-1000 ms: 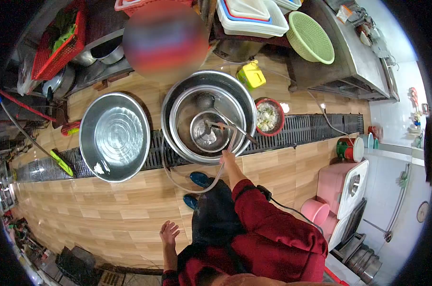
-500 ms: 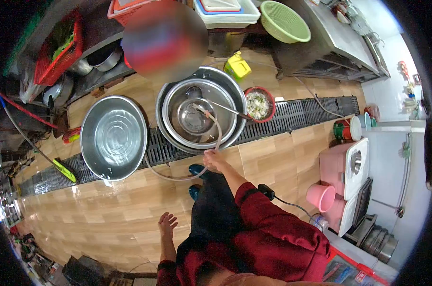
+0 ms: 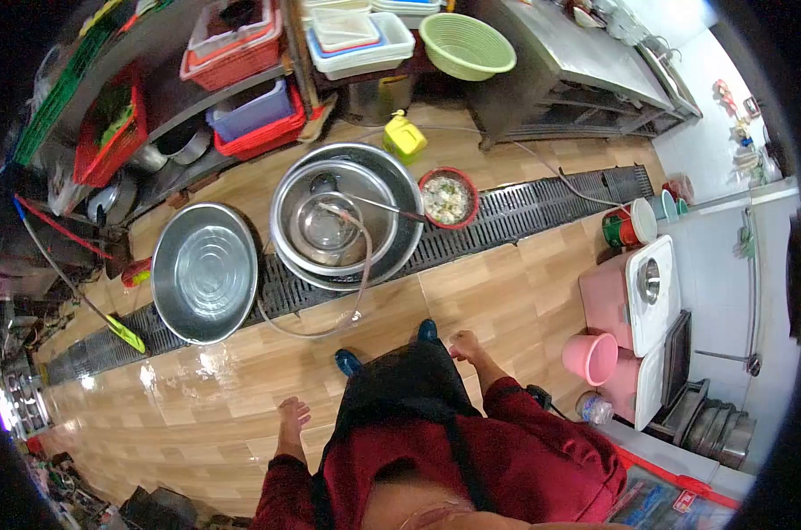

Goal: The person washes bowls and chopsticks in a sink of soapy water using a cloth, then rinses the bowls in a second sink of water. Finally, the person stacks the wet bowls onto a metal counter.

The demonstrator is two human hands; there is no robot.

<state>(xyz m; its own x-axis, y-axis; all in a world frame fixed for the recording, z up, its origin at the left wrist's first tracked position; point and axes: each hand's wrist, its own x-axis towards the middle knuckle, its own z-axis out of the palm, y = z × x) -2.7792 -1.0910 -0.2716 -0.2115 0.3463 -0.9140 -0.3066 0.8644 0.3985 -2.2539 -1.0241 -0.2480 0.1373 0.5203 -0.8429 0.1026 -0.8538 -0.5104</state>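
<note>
Silver pans and a hose sat ahead, the left hand open, the right hand hard to tell.

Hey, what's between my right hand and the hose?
Between your right hand and the hose, the head view shows a blue shoe and some bare floor.

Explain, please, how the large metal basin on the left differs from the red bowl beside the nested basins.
The large metal basin is much wider than the red bowl. The basin is silver-grey, whereas the bowl is red. The basin shows its ringed bottom, while the bowl's bottom is hidden under white and green pieces. Both are open-topped and stand upright at the drain grating.
</note>
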